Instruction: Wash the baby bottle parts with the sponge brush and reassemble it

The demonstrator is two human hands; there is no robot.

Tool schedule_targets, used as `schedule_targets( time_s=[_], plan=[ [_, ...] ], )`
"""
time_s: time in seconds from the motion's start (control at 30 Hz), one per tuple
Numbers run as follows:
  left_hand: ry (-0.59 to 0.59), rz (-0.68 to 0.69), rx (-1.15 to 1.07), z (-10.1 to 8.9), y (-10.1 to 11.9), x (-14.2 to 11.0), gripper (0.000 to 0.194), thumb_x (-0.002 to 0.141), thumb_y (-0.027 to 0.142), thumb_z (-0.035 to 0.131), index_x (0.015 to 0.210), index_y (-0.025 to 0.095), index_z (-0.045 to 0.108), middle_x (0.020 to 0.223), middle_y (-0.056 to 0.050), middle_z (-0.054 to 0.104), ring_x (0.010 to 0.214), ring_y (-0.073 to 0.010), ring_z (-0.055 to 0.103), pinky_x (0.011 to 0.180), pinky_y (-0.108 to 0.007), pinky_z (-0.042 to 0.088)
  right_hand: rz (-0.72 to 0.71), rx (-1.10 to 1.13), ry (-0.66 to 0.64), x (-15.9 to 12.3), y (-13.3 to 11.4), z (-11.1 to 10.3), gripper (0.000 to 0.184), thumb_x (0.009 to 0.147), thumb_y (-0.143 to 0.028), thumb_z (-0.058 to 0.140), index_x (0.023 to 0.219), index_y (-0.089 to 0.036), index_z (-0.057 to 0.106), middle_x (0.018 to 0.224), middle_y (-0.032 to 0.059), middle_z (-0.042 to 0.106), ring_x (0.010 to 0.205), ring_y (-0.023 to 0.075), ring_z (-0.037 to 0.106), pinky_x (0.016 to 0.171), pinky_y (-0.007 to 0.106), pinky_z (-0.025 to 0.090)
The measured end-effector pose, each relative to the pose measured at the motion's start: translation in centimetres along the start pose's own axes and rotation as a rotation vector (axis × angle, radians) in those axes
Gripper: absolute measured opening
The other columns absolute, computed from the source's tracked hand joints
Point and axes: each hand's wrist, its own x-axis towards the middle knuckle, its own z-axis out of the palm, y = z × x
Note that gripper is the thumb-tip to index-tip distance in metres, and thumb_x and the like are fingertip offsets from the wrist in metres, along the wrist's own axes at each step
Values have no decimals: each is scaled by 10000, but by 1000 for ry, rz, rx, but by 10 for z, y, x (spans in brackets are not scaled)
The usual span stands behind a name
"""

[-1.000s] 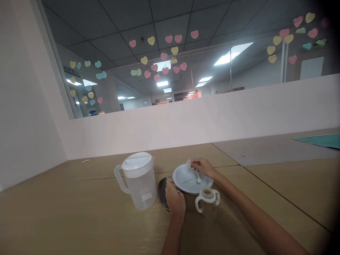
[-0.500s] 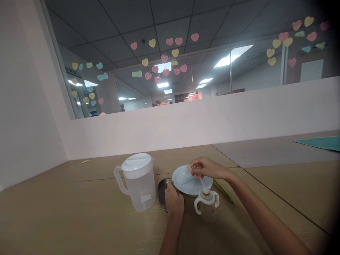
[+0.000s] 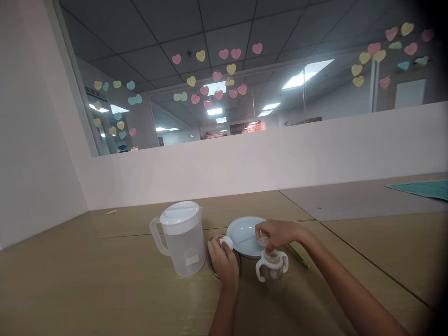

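Observation:
My left hand is closed on a small white bottle cap or collar, held just over a dark round metal dish. At the mouth of a clear baby bottle with a white two-handled ring, my right hand pinches a translucent cup-shaped piece, apparently a straw top. The straw hangs down into the bottle, though the fingers partly cover it. A pale blue-white plate lies behind both hands. The bottle stands upright on the table.
A translucent lidded pitcher stands left of the dish. A green stick-like item lies behind the bottle to its right. Farther off are a teal cloth and a pale scrap. A white wall borders the table.
My right hand has lowered the translucent piece toward the bottle, its straw now inside. My left hand has lifted the white cap or collar from the metal dish.

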Motion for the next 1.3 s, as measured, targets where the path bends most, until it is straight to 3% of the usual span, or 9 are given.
schedule_targets(
  time_s=[0.17,0.33,0.4,0.53,0.67,0.97,1.2,1.3],
  plan=[
    [44,126,-96,1,6,-5,156,892,204,354,887,171,507,852,-49,498,809,-167,495,744,-297,401,-84,144,-6,-2,-5,-2,498,539,-362,734,989,-203,593,972,31,590,859,179,553,672,242,422],
    [49,471,-165,-1,13,-15,160,865,100,378,889,178,515,865,-41,480,830,-136,504,745,-258,429,-180,250,102,9,-20,12,693,587,-431,716,1212,-242,481,1065,36,573,928,171,543,745,245,422],
    [62,585,-174,-2,11,-17,178,844,74,382,909,175,514,888,-46,473,845,-135,502,752,-262,443,-275,230,101,14,-29,20,637,606,-414,705,1190,-254,508,1010,11,589,895,160,540,711,229,407],
    [92,664,-134,-1,1,-12,231,809,40,381,974,161,489,904,-55,455,844,-136,494,742,-278,463,-342,178,231,16,-43,29,378,642,-386,673,981,-226,618,851,-19,601,780,137,528,635,211,362],
    [151,813,-108,-1,-2,-4,290,779,-2,380,988,184,456,896,-39,441,837,-127,497,728,-284,477,-369,155,359,12,-50,29,325,624,-335,679,925,-222,628,841,-23,620,770,135,530,658,217,356],
    [258,741,-141,-5,14,3,287,787,5,416,1006,191,419,871,-25,435,778,-115,488,691,-270,471,-302,40,623,22,-66,37,220,604,-349,662,730,-194,570,718,-23,559,652,112,470,595,221,319],
    [228,673,-136,-1,11,4,309,781,-1,400,1032,178,421,864,-30,427,751,-116,475,662,-252,452,-164,34,664,28,-68,46,260,598,-308,636,827,-205,568,800,-3,545,661,121,476,585,226,305],
    [216,670,-104,-2,9,5,292,782,18,406,1029,171,430,860,-33,434,737,-118,482,647,-252,451,-168,27,644,29,-67,46,249,595,-298,632,818,-206,568,792,-5,550,666,124,479,590,226,308]
  ],
)
